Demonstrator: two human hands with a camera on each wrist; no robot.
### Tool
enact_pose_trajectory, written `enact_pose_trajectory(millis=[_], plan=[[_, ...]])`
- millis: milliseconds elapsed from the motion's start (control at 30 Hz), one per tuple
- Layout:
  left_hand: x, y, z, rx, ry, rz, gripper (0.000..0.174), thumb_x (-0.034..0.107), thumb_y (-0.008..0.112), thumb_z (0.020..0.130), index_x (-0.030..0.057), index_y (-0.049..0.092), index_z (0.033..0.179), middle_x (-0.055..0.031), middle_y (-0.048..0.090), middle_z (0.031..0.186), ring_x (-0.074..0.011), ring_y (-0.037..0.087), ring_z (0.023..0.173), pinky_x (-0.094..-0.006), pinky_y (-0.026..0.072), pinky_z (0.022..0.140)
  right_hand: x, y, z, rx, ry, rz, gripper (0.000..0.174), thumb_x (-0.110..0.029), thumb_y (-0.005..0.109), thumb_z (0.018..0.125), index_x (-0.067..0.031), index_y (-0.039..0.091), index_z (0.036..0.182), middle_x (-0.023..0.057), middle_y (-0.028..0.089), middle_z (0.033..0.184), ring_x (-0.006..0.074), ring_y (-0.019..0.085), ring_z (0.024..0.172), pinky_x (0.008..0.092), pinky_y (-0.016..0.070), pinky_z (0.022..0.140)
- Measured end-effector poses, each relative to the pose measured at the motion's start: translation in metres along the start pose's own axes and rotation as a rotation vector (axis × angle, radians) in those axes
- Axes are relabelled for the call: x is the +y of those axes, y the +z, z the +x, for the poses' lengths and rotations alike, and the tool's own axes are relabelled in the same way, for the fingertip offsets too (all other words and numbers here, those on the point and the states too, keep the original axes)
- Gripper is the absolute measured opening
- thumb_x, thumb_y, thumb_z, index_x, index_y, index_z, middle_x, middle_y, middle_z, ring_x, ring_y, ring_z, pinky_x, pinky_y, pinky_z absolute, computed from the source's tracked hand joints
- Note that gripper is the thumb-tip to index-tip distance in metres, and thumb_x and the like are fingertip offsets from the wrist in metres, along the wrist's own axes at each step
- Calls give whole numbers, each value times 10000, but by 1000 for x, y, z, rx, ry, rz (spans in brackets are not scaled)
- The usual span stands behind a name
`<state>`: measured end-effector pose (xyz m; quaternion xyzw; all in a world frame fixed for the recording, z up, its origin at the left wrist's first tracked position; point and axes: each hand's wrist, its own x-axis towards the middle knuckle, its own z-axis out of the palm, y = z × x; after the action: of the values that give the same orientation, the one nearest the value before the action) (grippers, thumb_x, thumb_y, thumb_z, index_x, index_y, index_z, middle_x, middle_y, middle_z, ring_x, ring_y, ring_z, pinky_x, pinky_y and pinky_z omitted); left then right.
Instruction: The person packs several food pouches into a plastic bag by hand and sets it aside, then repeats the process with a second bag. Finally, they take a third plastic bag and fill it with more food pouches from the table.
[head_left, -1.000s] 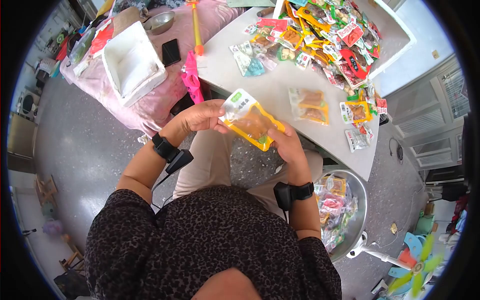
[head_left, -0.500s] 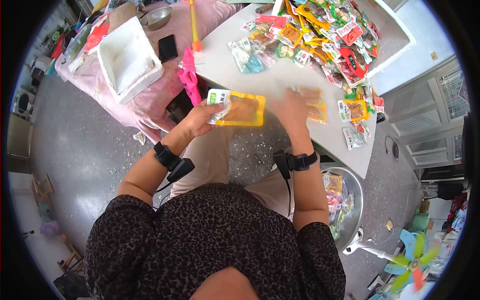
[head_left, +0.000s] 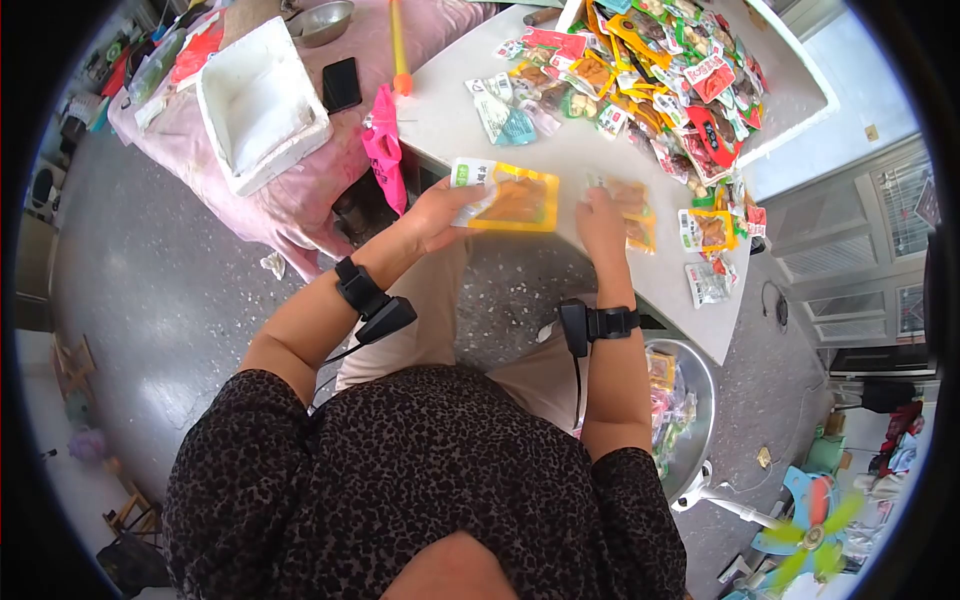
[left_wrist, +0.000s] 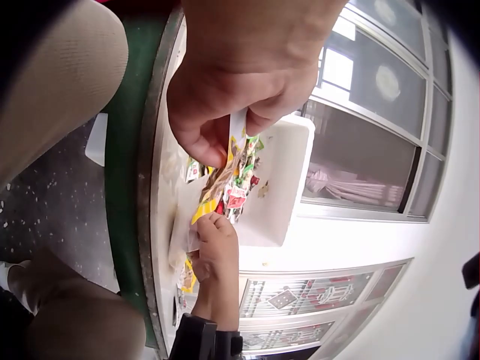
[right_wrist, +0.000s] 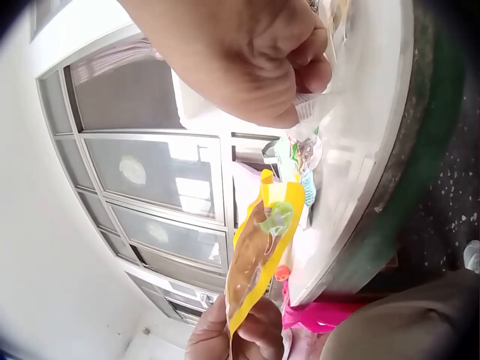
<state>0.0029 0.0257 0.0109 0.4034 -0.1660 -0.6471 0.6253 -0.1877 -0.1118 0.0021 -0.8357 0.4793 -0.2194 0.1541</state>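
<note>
Bright indoor light, white glare on the window point(left_wrist: 384, 81), dark curved fisheye edges, a motion-blurred fan point(head_left: 813, 537).

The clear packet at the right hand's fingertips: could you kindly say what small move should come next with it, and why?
I would probably lift the clear packet off the table with the right hand: that hand seems to pinch its edge, while the left hand holds the yellow-edged packet up to one side.
</note>
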Motion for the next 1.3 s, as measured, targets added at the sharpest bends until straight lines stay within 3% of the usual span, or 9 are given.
enact_pose_trajectory(millis=[133,233,433,533,633,733,833,1033,1300], plan=[[-1,22,9,-38,12,32,310,151,510,802,130,423,1099,-29,518,1039,-173,515,937,-387,415,772,5,2,-12,92,-44,110,158,-162,486,738,-25,512,811,176,567,764,344,538,727,413,417,627],[-1,37,11,24,-13,79,296,145,510,800,124,429,1084,-31,515,1044,-174,512,938,-382,409,783,-4,-1,-22,168,-54,36,122,-141,489,739,-28,502,781,166,558,733,339,535,703,414,416,614],[2,40,12,121,41,-9,304,132,516,791,126,430,1082,-24,524,1025,-180,508,932,-406,401,777,0,10,-24,97,-16,-92,100,-120,479,738,-34,500,787,167,559,750,342,535,705,423,420,621],[-4,32,13,48,41,-20,295,134,521,785,129,437,1068,-22,527,1014,-181,511,919,-400,408,761,6,21,-24,119,-3,57,130,-99,468,737,-34,511,842,184,563,775,344,541,717,419,427,622],[-9,34,14,109,7,15,285,134,515,786,116,440,1061,-34,531,1004,-182,524,897,-372,426,735,9,26,-22,169,-9,179,117,-82,438,726,3,492,784,222,528,760,372,508,731,405,396,611],[-16,35,23,150,27,62,282,130,504,789,100,439,1062,-44,537,992,-185,533,885,-365,438,715,5,8,-20,-86,215,344,170,-79,465,740,-17,527,886,202,562,798,350,543,750,398,429,644],[-19,39,29,126,80,136,290,126,500,789,88,434,1068,-52,542,979,-181,540,867,-363,444,709,13,13,-22,107,42,256,161,-86,470,741,-14,530,872,202,561,797,342,542,762,390,425,653],[-30,42,37,191,156,304,290,125,494,794,74,433,1072,-59,549,967,-184,547,857,-352,455,709,6,12,-28,275,-82,180,155,-77,487,732,-6,535,862,172,564,818,332,537,770,387,429,659],[-41,49,39,-20,28,-120,284,70,476,803,39,424,1080,-98,510,1029,-228,524,919,-382,442,762,-10,12,-33,364,-297,-18,177,-19,487,686,-20,532,856,147,560,778,310,526,742,383,431,654]])
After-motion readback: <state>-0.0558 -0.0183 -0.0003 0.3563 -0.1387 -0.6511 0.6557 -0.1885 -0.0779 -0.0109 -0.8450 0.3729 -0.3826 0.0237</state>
